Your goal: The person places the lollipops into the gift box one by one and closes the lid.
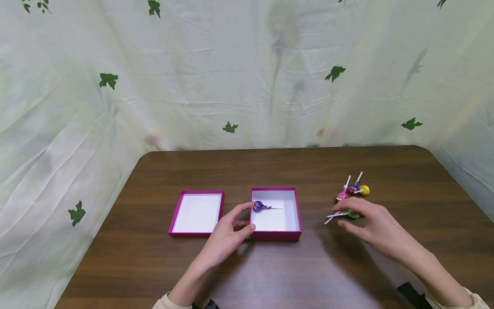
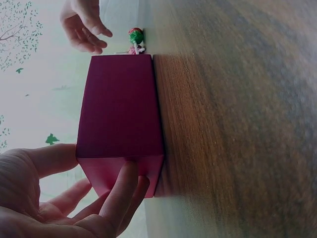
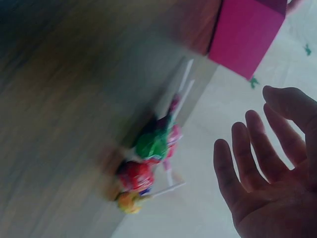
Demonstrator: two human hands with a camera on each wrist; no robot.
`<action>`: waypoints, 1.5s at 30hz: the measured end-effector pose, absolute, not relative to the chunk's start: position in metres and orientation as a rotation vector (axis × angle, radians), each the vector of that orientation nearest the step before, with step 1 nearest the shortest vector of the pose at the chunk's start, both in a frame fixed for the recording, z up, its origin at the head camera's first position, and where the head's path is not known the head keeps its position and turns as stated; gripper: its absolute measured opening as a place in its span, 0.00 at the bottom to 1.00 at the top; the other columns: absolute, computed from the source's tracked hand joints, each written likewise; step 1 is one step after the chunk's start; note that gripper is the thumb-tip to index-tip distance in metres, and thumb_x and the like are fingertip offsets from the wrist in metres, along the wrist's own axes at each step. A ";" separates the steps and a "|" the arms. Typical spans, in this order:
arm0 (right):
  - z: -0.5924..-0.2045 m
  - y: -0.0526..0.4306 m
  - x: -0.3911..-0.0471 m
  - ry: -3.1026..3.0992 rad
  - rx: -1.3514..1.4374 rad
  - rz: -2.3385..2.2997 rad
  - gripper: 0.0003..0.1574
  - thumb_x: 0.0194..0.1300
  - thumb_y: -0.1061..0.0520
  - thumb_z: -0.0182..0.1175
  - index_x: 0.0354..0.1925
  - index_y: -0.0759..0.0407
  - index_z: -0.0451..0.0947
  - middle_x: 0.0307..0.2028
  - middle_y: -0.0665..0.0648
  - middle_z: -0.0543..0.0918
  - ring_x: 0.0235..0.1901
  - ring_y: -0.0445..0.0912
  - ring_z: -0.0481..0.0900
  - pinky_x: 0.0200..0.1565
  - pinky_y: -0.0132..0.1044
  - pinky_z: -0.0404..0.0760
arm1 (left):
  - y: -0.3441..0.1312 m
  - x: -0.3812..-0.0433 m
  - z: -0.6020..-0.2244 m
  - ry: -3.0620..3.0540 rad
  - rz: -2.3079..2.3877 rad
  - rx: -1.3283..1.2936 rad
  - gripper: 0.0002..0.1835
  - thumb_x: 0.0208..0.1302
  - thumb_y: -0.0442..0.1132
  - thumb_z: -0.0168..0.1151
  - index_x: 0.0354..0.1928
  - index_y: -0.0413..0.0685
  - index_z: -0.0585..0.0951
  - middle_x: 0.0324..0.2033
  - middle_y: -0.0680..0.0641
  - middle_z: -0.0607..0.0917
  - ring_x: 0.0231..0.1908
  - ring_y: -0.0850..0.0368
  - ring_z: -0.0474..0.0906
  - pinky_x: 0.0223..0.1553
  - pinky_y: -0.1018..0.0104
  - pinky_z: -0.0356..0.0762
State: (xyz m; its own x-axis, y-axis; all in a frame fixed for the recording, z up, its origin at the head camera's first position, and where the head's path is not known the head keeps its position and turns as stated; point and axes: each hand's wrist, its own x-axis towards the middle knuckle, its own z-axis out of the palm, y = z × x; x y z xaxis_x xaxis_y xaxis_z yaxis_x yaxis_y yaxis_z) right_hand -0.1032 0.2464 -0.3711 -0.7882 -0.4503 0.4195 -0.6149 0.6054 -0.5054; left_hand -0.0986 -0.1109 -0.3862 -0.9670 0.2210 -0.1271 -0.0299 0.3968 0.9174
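Note:
A magenta box (image 1: 276,236) with a white inside stands on the table, one purple-wrapped lollipop (image 1: 259,206) lying in it by the left wall. My left hand (image 1: 227,238) rests its fingers against the box's left side, one at the rim and the thumb near the front corner. To the right, my right hand (image 1: 372,225) hovers over a small pile of lollipops, fingers spread and nothing held. The pile shows a green lollipop (image 3: 151,146), a red one (image 3: 136,175) and a yellow one (image 1: 364,190), plus a pink one (image 1: 341,195) partly beside the fingers.
Left of the box lies its shallow magenta lid (image 1: 196,212), white inside facing up. The brown wooden table (image 1: 285,274) ends at the back against a pale curtain (image 1: 247,77) with green leaf shapes.

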 end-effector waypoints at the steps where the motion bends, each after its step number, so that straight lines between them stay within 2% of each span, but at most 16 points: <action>1: -0.373 0.249 -0.104 -2.587 0.874 0.942 0.32 0.48 0.69 0.75 0.48 0.43 0.80 0.50 0.45 0.81 0.51 0.37 0.77 0.46 0.24 0.75 | -0.111 -0.098 -0.386 2.428 1.601 0.174 0.28 0.65 0.39 0.64 0.67 0.60 0.72 0.65 0.47 0.72 0.55 0.45 0.78 0.39 0.59 0.78; 11: -0.386 0.268 -0.114 -2.614 0.848 0.911 0.31 0.48 0.70 0.74 0.48 0.47 0.82 0.47 0.49 0.84 0.38 0.41 0.81 0.42 0.25 0.75 | -0.111 -0.098 -0.385 2.427 1.616 0.182 0.28 0.65 0.40 0.64 0.67 0.59 0.73 0.65 0.47 0.72 0.55 0.45 0.78 0.38 0.60 0.78; 19: -0.394 0.275 -0.119 -2.684 0.802 0.855 0.29 0.48 0.69 0.75 0.47 0.48 0.82 0.46 0.46 0.84 0.39 0.41 0.80 0.42 0.27 0.74 | -0.111 -0.098 -0.385 2.427 1.627 0.189 0.28 0.64 0.41 0.65 0.67 0.59 0.73 0.65 0.45 0.73 0.54 0.45 0.78 0.37 0.59 0.77; 25: -0.395 0.277 -0.120 -2.705 0.805 0.863 0.31 0.47 0.72 0.73 0.47 0.48 0.82 0.47 0.46 0.84 0.40 0.41 0.81 0.41 0.30 0.77 | -0.111 -0.098 -0.385 2.425 1.609 0.181 0.28 0.65 0.41 0.64 0.67 0.60 0.73 0.65 0.48 0.73 0.54 0.47 0.78 0.38 0.59 0.77; 31: -0.399 0.278 -0.121 -2.729 0.835 0.890 0.32 0.45 0.76 0.70 0.45 0.48 0.83 0.46 0.45 0.84 0.43 0.39 0.80 0.44 0.26 0.76 | -0.111 -0.099 -0.386 2.427 1.623 0.187 0.28 0.65 0.40 0.64 0.67 0.59 0.73 0.65 0.46 0.72 0.54 0.46 0.78 0.38 0.59 0.77; 39: -0.401 0.274 -0.122 -2.781 0.837 0.977 0.28 0.49 0.74 0.71 0.43 0.47 0.83 0.42 0.45 0.84 0.38 0.39 0.80 0.41 0.32 0.81 | -0.111 -0.098 -0.387 2.413 1.648 0.181 0.29 0.65 0.39 0.65 0.68 0.58 0.71 0.66 0.44 0.71 0.55 0.44 0.78 0.37 0.58 0.77; 45: -0.404 0.273 -0.125 -2.735 0.907 1.012 0.27 0.49 0.74 0.70 0.41 0.47 0.82 0.41 0.44 0.82 0.39 0.38 0.78 0.41 0.29 0.78 | -0.111 -0.099 -0.387 2.422 1.627 0.179 0.28 0.65 0.39 0.64 0.67 0.59 0.72 0.65 0.45 0.72 0.55 0.44 0.78 0.37 0.59 0.78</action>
State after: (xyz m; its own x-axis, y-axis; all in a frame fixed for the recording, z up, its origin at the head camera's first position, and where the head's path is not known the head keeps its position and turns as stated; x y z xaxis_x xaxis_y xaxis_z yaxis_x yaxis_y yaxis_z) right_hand -0.1250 0.2726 -0.4037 -0.8201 -0.5016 0.2752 -0.5599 0.6048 -0.5664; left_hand -0.0991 -0.1107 -0.3869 -0.9687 0.2212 -0.1122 -0.0202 0.3804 0.9246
